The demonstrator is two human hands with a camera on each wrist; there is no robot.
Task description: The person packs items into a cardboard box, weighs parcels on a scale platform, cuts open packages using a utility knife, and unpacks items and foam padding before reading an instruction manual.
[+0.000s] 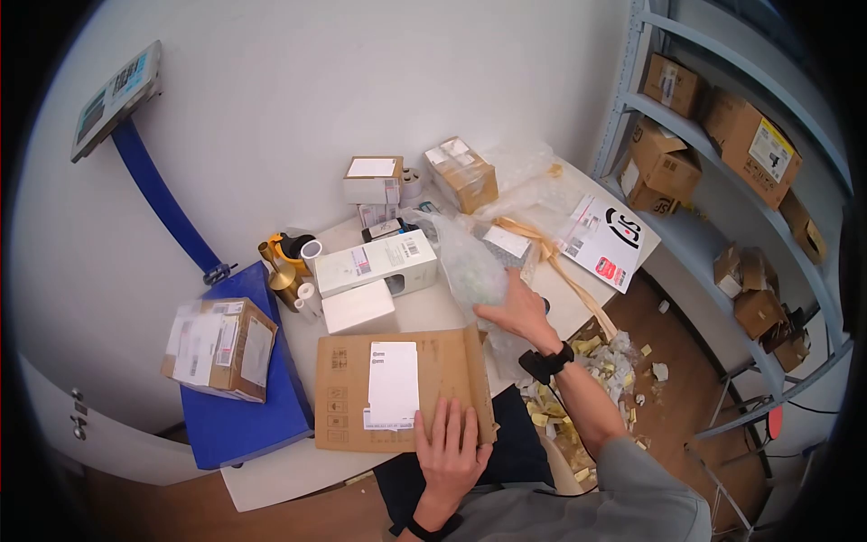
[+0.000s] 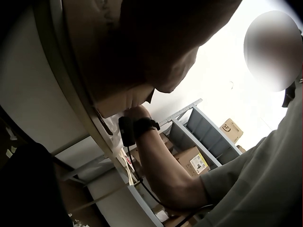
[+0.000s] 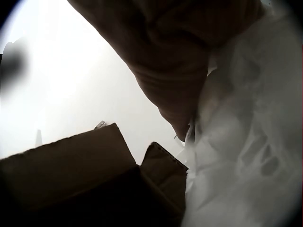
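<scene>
A brown cardboard box point(image 1: 352, 388) with a white label point(image 1: 392, 384) lies on the table in front of the person. My left hand point(image 1: 449, 452) rests on its near right corner, fingers laid out straight over the cardboard. Beyond the box's right side, my right hand point(image 1: 522, 314) holds a cloudy plastic bag point(image 1: 470, 266) between thumb and fingers; the fingertips are partly hidden. In the right wrist view the white plastic point(image 3: 246, 142) hangs beside that hand, with raised cardboard flaps point(image 3: 80, 163) to its left.
A blue scale point(image 1: 244, 397) at the left bears a taped carton point(image 1: 221, 350). White boxes point(image 1: 377, 266), a tape dispenser point(image 1: 291, 246) and rolls stand behind. A printed white mailer point(image 1: 601, 242) lies right. Shelves point(image 1: 704, 230) with cartons flank the table; packing scraps point(image 1: 587, 379) fill a container below.
</scene>
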